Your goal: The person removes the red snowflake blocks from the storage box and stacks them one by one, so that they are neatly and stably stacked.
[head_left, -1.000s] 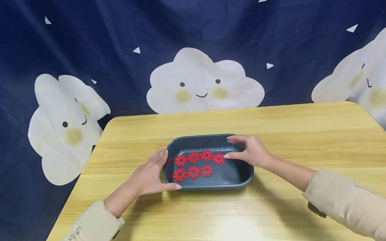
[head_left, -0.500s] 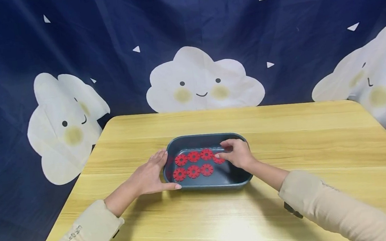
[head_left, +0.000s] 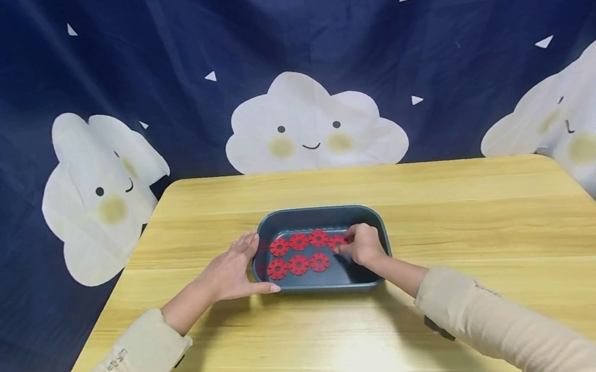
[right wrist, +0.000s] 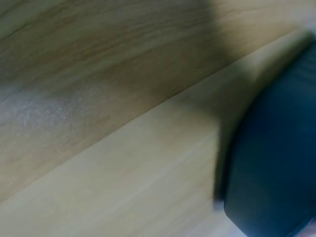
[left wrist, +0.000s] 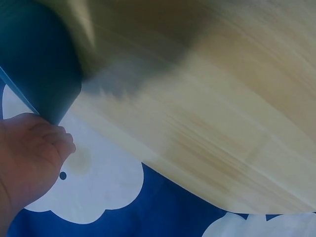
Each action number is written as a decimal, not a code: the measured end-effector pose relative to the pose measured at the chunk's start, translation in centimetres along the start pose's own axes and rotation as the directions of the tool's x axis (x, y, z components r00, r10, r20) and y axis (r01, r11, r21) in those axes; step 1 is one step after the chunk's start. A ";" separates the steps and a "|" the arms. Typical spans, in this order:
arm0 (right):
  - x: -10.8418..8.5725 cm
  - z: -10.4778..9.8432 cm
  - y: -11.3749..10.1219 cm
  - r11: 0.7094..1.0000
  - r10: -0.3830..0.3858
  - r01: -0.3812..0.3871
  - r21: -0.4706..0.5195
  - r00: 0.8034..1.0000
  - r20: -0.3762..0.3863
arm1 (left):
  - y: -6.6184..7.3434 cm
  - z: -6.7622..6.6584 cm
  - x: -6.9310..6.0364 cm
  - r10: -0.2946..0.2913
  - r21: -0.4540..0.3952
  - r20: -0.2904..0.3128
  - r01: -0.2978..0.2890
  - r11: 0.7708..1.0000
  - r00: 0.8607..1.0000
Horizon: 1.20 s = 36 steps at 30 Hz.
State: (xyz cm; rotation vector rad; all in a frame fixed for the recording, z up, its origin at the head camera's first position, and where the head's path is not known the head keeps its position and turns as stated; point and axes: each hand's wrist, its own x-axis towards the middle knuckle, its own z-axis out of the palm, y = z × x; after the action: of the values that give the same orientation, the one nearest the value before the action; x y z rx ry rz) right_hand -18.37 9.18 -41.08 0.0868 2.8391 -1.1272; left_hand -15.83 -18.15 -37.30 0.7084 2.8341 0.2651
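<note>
In the head view, a dark blue-grey oblong tray [head_left: 309, 288] holds several red notched plastic discs [head_left: 298, 265], lying flat in two rows. My left hand [head_left: 228, 272] rests against the tray's left end, its fingers straight along the side and its thumb on the front rim. Part of the left hand [left wrist: 32, 158] also shows against the tray wall [left wrist: 44, 64] in the left wrist view. My right hand [head_left: 365, 244] reaches inside the tray and pinches the rightmost red disc [head_left: 335, 241] of the back row, partly covering it. The right wrist view shows mostly the tray's outer wall [right wrist: 276, 153].
A light wooden table [head_left: 441, 195] bears the tray. Behind the table hangs a dark blue curtain [head_left: 175, 59] with white clouds. A bright glare [head_left: 368, 360] lies on the wood near the front.
My right hand has moved left and down into the tray, and its spread thumb and fingers have closed on the rightmost disc. The left hand, tray and other discs have not moved.
</note>
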 end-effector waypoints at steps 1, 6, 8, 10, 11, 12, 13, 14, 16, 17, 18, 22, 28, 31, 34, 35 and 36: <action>0.0 0.0 0.0 1.000 0.004 -0.004 -0.017 1.000 -0.003 | 0.0 0.0 0.0 -0.001 0.000 0.000 0.001 1.000 1.000; 0.2 0.2 0.1 0.995 0.014 -0.016 -0.101 1.000 -0.011 | 0.0 0.1 -0.2 -0.010 -0.004 0.003 0.010 1.000 1.000; 0.2 0.3 0.1 0.993 0.013 -0.013 -0.114 1.000 -0.008 | -0.1 0.1 -0.1 -0.005 -0.010 0.002 0.005 1.000 1.000; 0.2 0.4 0.2 0.993 -0.002 0.000 -0.119 1.000 -0.012 | -0.1 0.2 -0.1 -0.005 -0.019 0.003 0.005 1.000 1.000; 0.2 0.5 0.1 0.992 -0.009 0.007 -0.123 1.000 -0.012 | -0.2 0.3 -0.1 -0.004 -0.021 0.003 0.005 1.000 1.000; 0.2 0.5 0.1 0.992 -0.018 0.016 -0.123 1.000 -0.011 | -0.2 0.3 -0.1 -0.001 -0.024 0.000 0.001 1.000 1.000; 0.2 0.6 0.0 0.992 -0.025 0.023 -0.126 1.000 -0.016 | -0.2 0.3 -0.2 0.003 -0.025 -0.003 -0.003 1.000 1.000; 0.2 0.6 0.0 0.991 -0.031 0.029 -0.129 0.999 -0.018 | -0.2 0.3 -0.2 0.001 -0.029 -0.003 -0.001 1.000 1.000; 0.3 0.8 0.0 0.989 -0.042 0.038 -0.142 0.999 -0.023 | -0.2 0.3 -0.2 -0.003 -0.028 -0.003 0.003 1.000 1.000; 0.4 0.8 -0.1 0.988 -0.043 0.039 -0.149 0.999 -0.022 | -0.2 0.2 -0.2 -0.004 -0.028 -0.003 0.004 1.000 1.000; 0.4 0.8 -0.1 0.987 -0.043 0.039 -0.153 0.999 -0.021 | -0.2 0.2 -0.2 -0.003 -0.027 -0.004 0.002 1.000 1.000; 0.5 0.9 -0.2 0.986 -0.034 0.029 -0.162 0.999 -0.026 | -0.2 0.3 0.0 -0.003 -0.030 -0.002 0.003 1.000 1.000; 0.4 0.8 -0.1 0.989 -0.041 0.035 -0.147 0.999 -0.036 | -0.1 0.3 0.1 -0.002 -0.039 0.003 0.002 0.999 1.000; 0.3 0.8 -0.1 0.990 -0.046 0.040 -0.134 0.998 -0.037 | -0.1 0.3 0.1 -0.003 -0.033 0.006 0.003 0.999 1.000; 0.4 0.8 -0.2 0.992 -0.043 0.039 -0.122 0.998 -0.034 | -0.1 0.2 0.1 -0.012 -0.032 0.004 0.012 0.999 1.000; 0.4 0.8 -0.2 0.992 -0.040 0.036 -0.119 0.999 -0.030 | -0.1 0.2 0.1 -0.016 -0.029 0.006 0.016 0.999 1.000; 0.3 0.8 -0.3 0.992 -0.038 0.034 -0.118 0.999 -0.027 | -0.2 0.2 0.0 -0.014 -0.028 0.005 0.014 1.000 1.000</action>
State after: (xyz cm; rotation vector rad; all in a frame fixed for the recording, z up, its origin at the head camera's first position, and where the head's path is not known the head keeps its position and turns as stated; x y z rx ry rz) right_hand -18.69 8.42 -41.53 0.0445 2.9364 -0.9697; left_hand -15.88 -18.25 -37.53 0.6827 2.8243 0.2994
